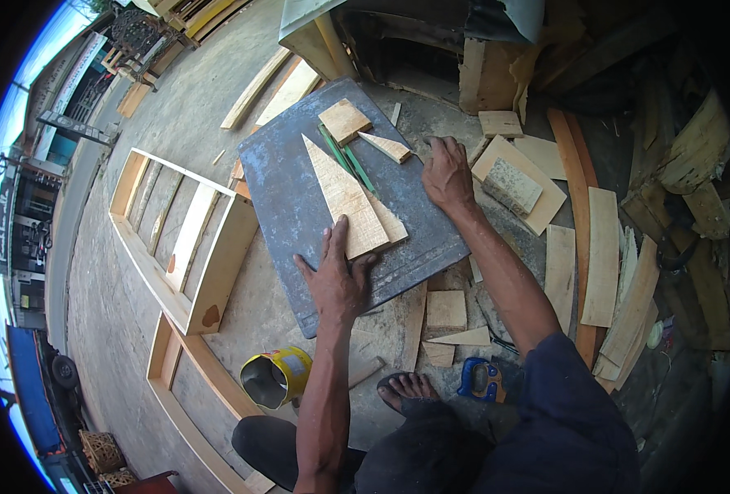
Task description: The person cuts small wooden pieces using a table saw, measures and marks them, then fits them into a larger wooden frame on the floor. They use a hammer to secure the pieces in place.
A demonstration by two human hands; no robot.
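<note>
A worn blue-grey board [278, 198] lies in front of me as a work surface. My left hand [336, 276] rests near its front edge, fingers spread, with the index finger on a long triangular wood piece [340, 193]. A second wood wedge [394, 224] shows partly from under that piece. Beyond them sit a square wood block [344, 120], a small wood wedge [385, 147] and green strips [358, 169]. At the board's right edge is my right hand [447, 174], its fingers curled; whatever they hold is hidden.
Wooden frames [229, 263] lie on the ground at left. A yellow bucket [291, 370] stands near my left forearm. A blue-handled saw [480, 380] lies by my foot. Wood offcuts [599, 255] are scattered at right, and an old cabinet [316, 45] stands at the back.
</note>
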